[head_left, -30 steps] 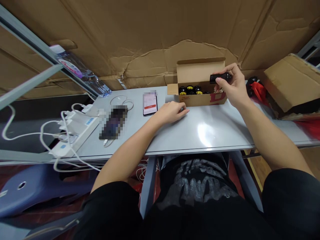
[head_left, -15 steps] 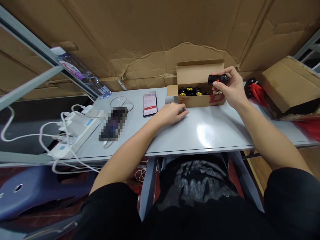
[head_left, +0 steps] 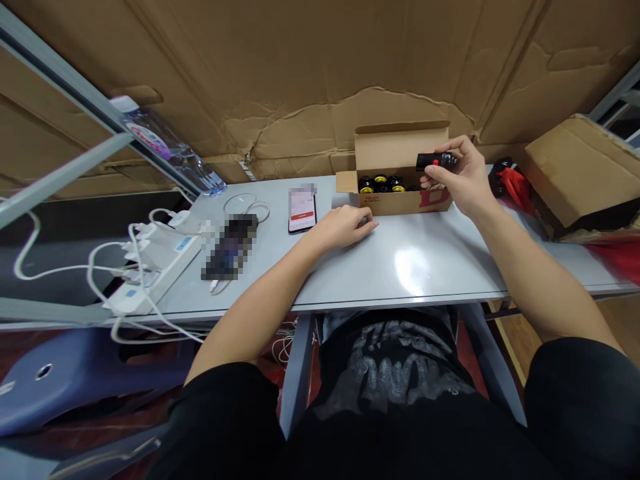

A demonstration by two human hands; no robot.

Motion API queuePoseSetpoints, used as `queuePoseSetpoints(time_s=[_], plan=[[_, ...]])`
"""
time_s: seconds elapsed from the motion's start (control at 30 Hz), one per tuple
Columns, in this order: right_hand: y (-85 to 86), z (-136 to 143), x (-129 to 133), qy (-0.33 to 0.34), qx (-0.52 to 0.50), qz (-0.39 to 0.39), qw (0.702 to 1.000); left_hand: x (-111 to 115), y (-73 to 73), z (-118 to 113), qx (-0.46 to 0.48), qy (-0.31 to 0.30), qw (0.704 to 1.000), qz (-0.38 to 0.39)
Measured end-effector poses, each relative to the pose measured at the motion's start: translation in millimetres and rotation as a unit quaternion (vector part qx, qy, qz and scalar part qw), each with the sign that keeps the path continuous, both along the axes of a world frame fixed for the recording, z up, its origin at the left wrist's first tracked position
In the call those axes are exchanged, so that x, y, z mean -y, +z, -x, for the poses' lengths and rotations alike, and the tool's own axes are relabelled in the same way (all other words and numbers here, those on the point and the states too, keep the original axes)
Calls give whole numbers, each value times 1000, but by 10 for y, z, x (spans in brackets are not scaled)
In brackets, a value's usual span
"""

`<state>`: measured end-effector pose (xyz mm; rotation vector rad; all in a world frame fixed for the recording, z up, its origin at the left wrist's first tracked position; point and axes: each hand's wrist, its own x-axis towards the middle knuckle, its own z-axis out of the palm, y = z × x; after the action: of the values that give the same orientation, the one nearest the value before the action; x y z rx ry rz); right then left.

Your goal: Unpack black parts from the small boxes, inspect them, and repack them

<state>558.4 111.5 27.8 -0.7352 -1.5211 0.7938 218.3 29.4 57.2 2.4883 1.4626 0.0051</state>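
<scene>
My right hand [head_left: 464,175] grips a small black flashlight-like cylinder [head_left: 436,161] with a red spot on its side, held level above the right part of an open cardboard box [head_left: 405,202]. Several black items with yellow rings [head_left: 381,181] stand inside the box, towards its left. The lid is folded up at the back and a side flap sticks out left. My left hand [head_left: 345,227] rests on the grey table [head_left: 370,273] in front of the box's left corner, fingers loosely curled and apart, with nothing seen in them.
Left of my left hand lie a phone [head_left: 302,212] with a lit screen and a blurred dark device [head_left: 230,248]. A white power strip [head_left: 150,277] with cables and a leaning bottle [head_left: 170,150] are farther left. At right sits a larger box [head_left: 583,173].
The view has shifted slightly, moving the objects on the left a little to the right. My right hand keeps the black cylinder in nearly the same place, and my left hand stays still.
</scene>
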Motion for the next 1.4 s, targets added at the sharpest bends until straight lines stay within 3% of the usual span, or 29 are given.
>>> queuePoseSetpoints(time_s=[0.3,0.63,0.97,1.23,1.4], plan=[[67,28,79,0,9,-28,1000,0,5,4,4,-1,1000,0],[93,35,108,-7,36,-9,999,-11,-7,10,9,-2,1000,-1],[265,139,368,17,38,31,999,-19,10,26,15,0,1000,2],[151,106,219,17,53,14,998,-16,7,18,10,-4,1000,3],[173,88,270,4,44,19,999,-31,-24,33,13,-11,1000,-5]])
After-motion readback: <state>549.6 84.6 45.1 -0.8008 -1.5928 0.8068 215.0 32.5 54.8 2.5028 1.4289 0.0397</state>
